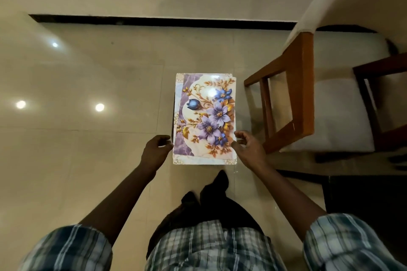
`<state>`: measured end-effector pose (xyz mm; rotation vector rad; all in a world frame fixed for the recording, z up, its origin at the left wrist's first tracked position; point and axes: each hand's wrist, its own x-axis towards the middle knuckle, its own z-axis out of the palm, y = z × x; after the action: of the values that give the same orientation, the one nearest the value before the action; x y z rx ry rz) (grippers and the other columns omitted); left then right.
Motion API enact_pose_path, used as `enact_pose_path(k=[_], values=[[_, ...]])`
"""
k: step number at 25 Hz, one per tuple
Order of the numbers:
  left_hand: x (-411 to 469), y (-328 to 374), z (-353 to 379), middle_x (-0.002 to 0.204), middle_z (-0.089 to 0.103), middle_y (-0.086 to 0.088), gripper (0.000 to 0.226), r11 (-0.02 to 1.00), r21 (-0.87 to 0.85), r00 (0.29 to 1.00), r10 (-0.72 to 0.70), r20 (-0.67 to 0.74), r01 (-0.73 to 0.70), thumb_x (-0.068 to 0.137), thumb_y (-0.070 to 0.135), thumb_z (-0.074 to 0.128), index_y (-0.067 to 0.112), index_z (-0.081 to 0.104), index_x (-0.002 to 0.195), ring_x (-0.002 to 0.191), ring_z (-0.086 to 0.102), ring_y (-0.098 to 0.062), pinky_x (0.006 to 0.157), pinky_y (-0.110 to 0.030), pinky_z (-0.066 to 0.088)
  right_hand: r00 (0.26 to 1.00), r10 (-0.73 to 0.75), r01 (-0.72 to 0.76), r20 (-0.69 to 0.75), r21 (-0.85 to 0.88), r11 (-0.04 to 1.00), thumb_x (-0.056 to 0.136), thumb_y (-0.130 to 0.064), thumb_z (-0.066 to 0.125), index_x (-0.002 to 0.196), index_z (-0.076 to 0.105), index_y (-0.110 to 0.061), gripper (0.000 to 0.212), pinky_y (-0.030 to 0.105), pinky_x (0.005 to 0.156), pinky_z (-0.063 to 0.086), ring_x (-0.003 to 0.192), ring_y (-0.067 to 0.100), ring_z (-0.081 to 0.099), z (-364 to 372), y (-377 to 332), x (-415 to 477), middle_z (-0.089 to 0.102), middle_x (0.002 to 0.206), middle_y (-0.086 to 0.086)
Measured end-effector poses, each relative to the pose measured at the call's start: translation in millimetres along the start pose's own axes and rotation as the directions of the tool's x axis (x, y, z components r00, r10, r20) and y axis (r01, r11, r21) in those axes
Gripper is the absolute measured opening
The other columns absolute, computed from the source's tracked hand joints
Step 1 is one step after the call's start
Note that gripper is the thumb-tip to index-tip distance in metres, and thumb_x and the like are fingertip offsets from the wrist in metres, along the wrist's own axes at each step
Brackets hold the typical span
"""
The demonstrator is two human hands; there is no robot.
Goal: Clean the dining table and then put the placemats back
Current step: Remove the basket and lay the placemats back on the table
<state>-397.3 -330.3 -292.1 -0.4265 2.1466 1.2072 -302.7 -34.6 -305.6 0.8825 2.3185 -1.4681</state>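
Under the top placemat (204,116) we see only slivers of others, their number unclear; whatever bears them is hidden. We cannot tell whether the left hand (156,149) or right hand (247,149) grips the edges. The chair (306,86), its back blurred, runs off the right edge.

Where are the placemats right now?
Head view, centre: the placemats are between the left hand and right hand, just left of the wooden chair.

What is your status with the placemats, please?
Left hand and right hand grip placemat stack by its side edges. Stack held over the floor, not yet laid down. Wooden chair close on the right.
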Motion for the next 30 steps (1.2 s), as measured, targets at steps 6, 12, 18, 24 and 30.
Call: enact_pose_path(k=[6, 12, 18, 24, 30], values=[[74, -9, 17, 0.138, 0.063, -0.005, 0.054, 0.988, -0.03, 0.988, -0.154, -0.033, 0.153, 0.092, 0.02, 0.072, 0.014, 0.057, 0.143, 0.122, 0.061, -0.025, 0.102, -0.041, 0.048, 0.989, 0.141, -0.139, 0.036, -0.051, 0.989, 0.088, -0.031, 0.079, 0.128, 0.06, -0.019, 0.046, 0.041, 0.096, 0.055, 0.114, 0.021, 0.064, 23, 43, 95, 0.067, 0.126, 0.002], [138, -29, 47, 0.157, 0.045, -0.018, 0.067, 0.937, -0.066, 0.937, -0.337, 0.085, 0.343, 0.093, 0.016, 0.074, 0.014, 0.044, 0.153, 0.139, 0.05, -0.032, 0.096, -0.036, 0.049, 0.934, 0.353, -0.354, 0.048, 0.019, 0.935, 0.063, -0.053, 0.078, 0.138, 0.053, -0.016, 0.088, 0.05, 0.1, 0.055, 0.116, 0.03, 0.066, 59, 115, 164, 0.067, 0.129, 0.007], [184, -17, 61, 0.118, 0.065, 0.004, 0.038, 0.961, -0.134, 0.968, -0.234, 0.088, 0.244, 0.096, 0.012, 0.07, 0.025, 0.058, 0.13, 0.104, 0.065, -0.012, 0.095, -0.034, 0.052, 0.919, 0.391, -0.394, 0.056, 0.108, 0.913, 0.059, -0.054, 0.071, 0.123, 0.061, -0.029, 0.069, 0.051, 0.094, 0.06, 0.103, 0.025, 0.072, 82, 151, 209, 0.073, 0.116, -0.001], [200, -26, 63, 0.127, 0.07, -0.003, 0.05, 0.965, -0.068, 0.962, -0.244, 0.125, 0.254, 0.088, 0.007, 0.074, 0.016, 0.06, 0.136, 0.116, 0.067, -0.026, 0.102, -0.042, 0.055, 0.882, 0.471, -0.463, -0.02, 0.152, 0.873, 0.085, -0.02, 0.08, 0.101, 0.067, -0.021, 0.021, 0.028, 0.069, 0.055, 0.079, 0.017, 0.07, 74, 103, 201, 0.075, 0.103, 0.004], [184, -29, 52, 0.123, 0.059, 0.001, 0.059, 0.922, -0.131, 0.923, -0.34, 0.182, 0.365, 0.091, 0.008, 0.077, 0.012, 0.049, 0.143, 0.118, 0.06, -0.028, 0.104, -0.044, 0.052, 0.858, 0.454, -0.513, 0.239, 0.376, 0.772, 0.091, -0.013, 0.075, 0.112, 0.077, -0.017, 0.021, 0.055, 0.098, 0.058, 0.102, 0.034, 0.076, 74, 85, 190, 0.08, 0.108, 0.007]])
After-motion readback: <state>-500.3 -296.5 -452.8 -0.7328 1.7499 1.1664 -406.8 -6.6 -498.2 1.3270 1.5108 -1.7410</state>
